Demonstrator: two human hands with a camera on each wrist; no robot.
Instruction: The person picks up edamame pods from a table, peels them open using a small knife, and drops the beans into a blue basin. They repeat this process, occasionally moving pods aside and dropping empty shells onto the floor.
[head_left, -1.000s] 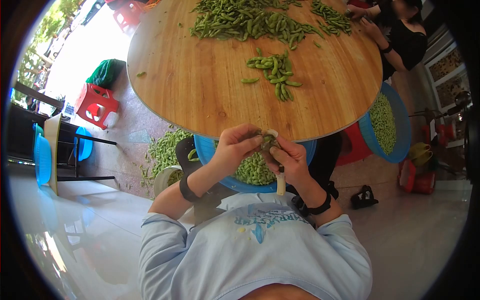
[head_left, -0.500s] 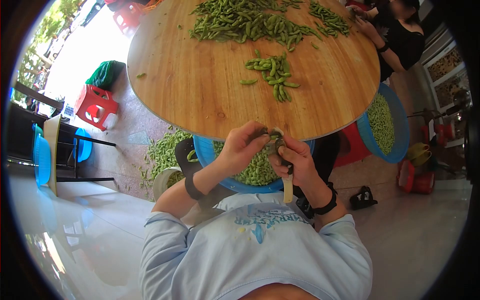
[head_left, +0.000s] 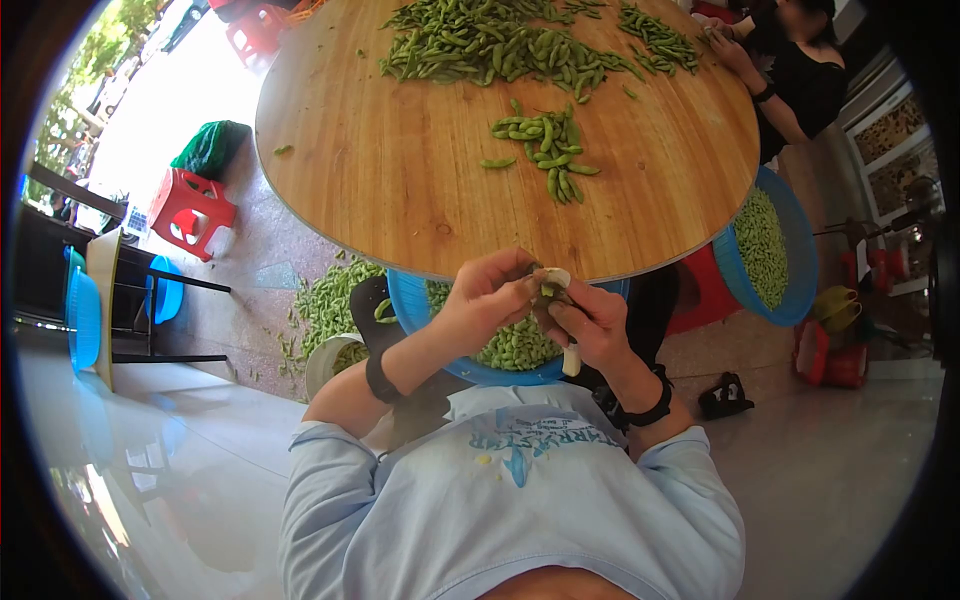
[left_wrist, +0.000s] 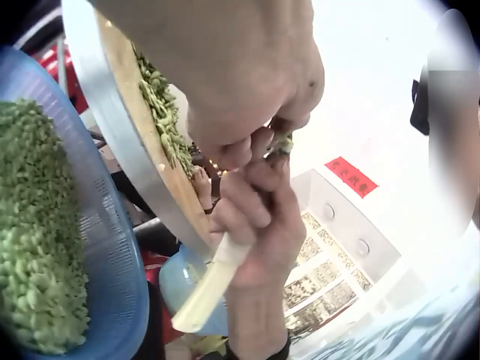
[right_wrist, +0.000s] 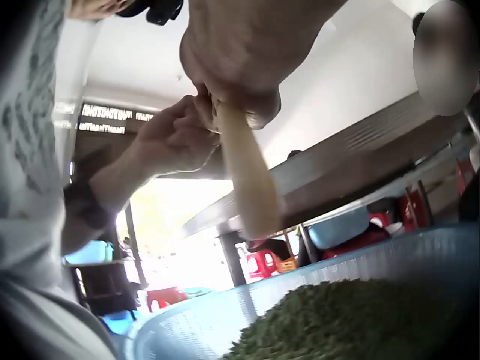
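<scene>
Both hands meet above a blue basket of shelled green beans, close to the table's near edge. My left hand pinches a green bean pod between thumb and fingers. My right hand grips a tool with a pale cream handle; the handle sticks out below the fist, and fingers hide most of its working end. A whitish piece shows at the right fingertips, against the pod. On the round wooden table, a small group of pods lies ahead of the hands.
A large heap of pods covers the far side of the table, where another person works. Another blue basket of beans stands at right. Pods or husks litter the floor at left, near a pale bucket and a red stool.
The hands stay together over the basket. The right hand has turned, so less of the cream handle shows and the whitish piece stands out more. The left fingers have moved closer to it.
</scene>
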